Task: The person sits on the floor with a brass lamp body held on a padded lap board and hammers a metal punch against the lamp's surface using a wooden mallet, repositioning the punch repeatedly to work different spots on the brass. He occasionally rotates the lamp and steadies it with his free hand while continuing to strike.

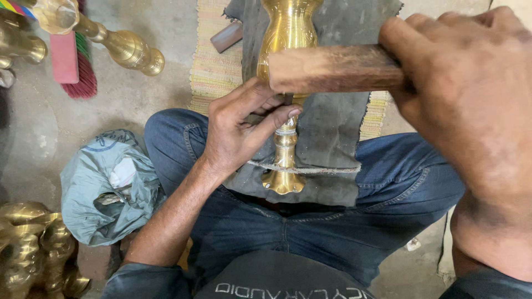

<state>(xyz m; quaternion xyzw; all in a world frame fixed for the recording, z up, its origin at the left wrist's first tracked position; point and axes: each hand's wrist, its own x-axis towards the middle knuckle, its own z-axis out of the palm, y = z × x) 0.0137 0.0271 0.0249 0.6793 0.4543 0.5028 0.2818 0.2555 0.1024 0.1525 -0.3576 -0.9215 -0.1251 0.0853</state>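
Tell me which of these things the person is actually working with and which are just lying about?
In use: left hand pinching a thin metal tool against the brass piece; right hand gripping the wooden block; grey cloth underneath.

Lying about: brass stand, brush, plastic bag, brass items.

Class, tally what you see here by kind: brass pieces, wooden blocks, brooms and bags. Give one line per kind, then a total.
Brass pieces: 4 – lap, top left, left edge, bottom left
Wooden blocks: 1
Brooms: 1
Bags: 1
Total: 7
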